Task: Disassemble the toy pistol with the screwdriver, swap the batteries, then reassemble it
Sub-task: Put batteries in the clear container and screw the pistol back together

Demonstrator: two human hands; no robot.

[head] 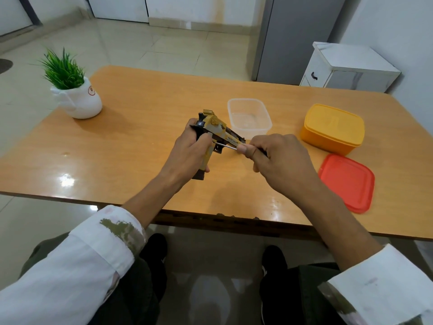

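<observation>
A yellow and black toy pistol (219,130) is held above the wooden table (140,127), barrel pointing right and away. My left hand (189,148) grips its handle, and the black base of the handle sticks out below my fingers. My right hand (276,158) pinches a thin screwdriver (226,146) between thumb and fingers. Its metal shaft runs left, with the tip against the pistol's side just above the handle. The screwdriver's handle is hidden inside my right hand.
A clear plastic tub (249,118) stands just behind the pistol. To the right sit a yellow lidded container (332,129) and a loose red lid (348,181). A potted green plant (75,95) stands at the table's left. A white cabinet (346,66) is beyond the table.
</observation>
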